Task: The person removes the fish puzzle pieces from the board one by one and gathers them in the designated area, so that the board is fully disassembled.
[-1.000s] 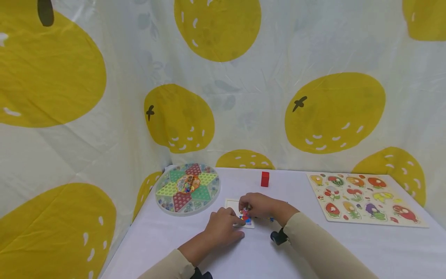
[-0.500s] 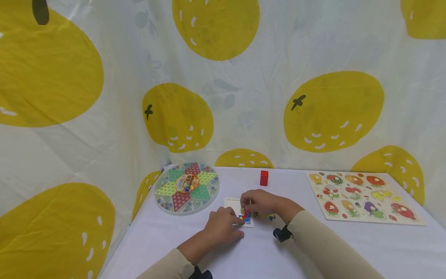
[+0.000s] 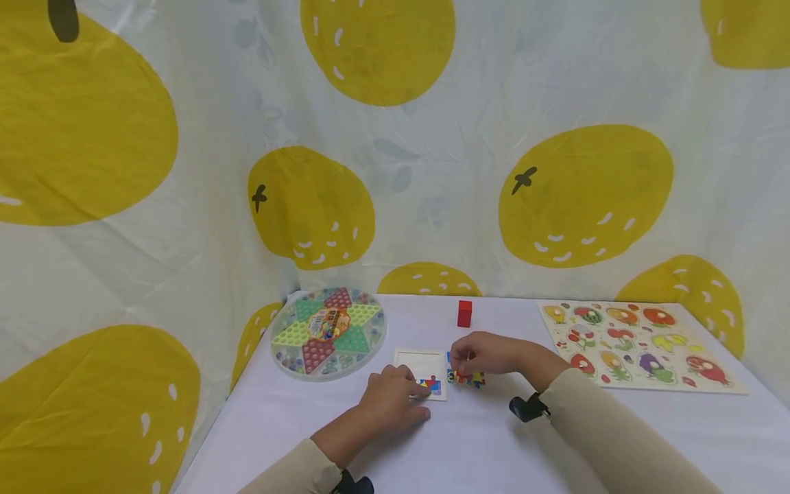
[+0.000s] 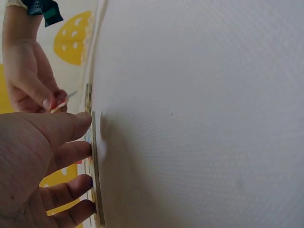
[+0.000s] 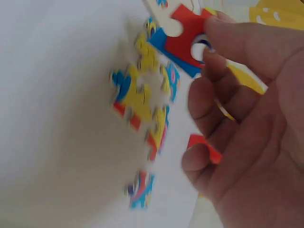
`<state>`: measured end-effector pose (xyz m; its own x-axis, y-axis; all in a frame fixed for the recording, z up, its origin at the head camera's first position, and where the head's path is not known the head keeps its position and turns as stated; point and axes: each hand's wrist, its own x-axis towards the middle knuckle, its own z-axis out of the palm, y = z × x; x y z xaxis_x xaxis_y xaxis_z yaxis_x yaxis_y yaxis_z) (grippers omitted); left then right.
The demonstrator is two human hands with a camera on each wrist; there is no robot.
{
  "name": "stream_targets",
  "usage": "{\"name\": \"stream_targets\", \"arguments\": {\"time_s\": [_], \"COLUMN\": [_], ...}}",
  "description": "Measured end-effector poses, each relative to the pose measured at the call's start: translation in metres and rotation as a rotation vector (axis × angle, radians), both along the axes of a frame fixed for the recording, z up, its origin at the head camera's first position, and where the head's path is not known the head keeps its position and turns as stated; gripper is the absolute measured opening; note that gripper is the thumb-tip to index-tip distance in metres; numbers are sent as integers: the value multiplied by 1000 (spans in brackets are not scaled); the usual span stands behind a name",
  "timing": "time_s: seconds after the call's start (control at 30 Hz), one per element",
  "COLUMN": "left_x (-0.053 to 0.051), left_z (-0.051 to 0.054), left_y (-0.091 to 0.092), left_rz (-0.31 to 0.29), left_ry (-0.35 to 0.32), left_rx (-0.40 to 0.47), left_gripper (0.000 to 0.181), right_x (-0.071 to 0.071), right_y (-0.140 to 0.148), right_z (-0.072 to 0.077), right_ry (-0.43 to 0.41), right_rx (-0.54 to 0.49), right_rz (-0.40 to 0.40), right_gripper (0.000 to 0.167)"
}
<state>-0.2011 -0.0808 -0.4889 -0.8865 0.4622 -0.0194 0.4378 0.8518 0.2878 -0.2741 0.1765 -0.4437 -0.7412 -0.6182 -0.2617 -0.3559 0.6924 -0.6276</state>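
Observation:
My right hand (image 3: 487, 351) is over several loose jigsaw pieces (image 3: 478, 379) to the right of a small white puzzle tray (image 3: 426, 362). In the right wrist view, its thumb and fingertip pinch a red and blue jigsaw piece (image 5: 184, 43) with a white round spot. Yellow, blue and red loose pieces (image 5: 136, 92) lie below it on the cloth. My left hand (image 3: 393, 401) rests at the tray's near left, its fingers touching the tray and the joined pieces (image 3: 435, 386) in its lower part. The left wrist view shows the tray's thin edge (image 4: 97, 180) beside the fingertips.
A round Chinese checkers board (image 3: 364, 339) lies at the back left. Behind the tray stands a red block (image 3: 465, 313). A fruit and vegetable peg board (image 3: 673, 390) lies on the right, partly behind the right forearm. A patterned curtain (image 3: 432, 206) hangs behind the table.
My right hand has moved from over the tray to the right, over the loose pieces, with a red piece in its fingers. The left hand has stayed at the tray.

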Motion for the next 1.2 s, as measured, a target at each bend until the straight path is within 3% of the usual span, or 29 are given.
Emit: {"name": "stream_targets", "arguments": {"time_s": [0.23, 0.43, 0.87, 1.2], "left_x": [2, 3, 4, 7], "left_z": [2, 3, 6, 6], "left_y": [1, 0, 1, 0], "left_rz": [11, 20, 1, -14], "left_ry": [-38, -55, -44, -25], "left_rx": [-12, -5, -57, -100], "left_gripper": [36, 35, 41, 43], "right_x": [4, 0, -8, -6], "right_y": [24, 38, 49, 51], "right_z": [4, -3, -16, -15], "right_ry": [-29, -41, -15, 13], "right_rx": [114, 184, 204, 202], "right_rz": [-65, -139, -181, -222], "right_gripper": [6, 8, 11, 14]}}
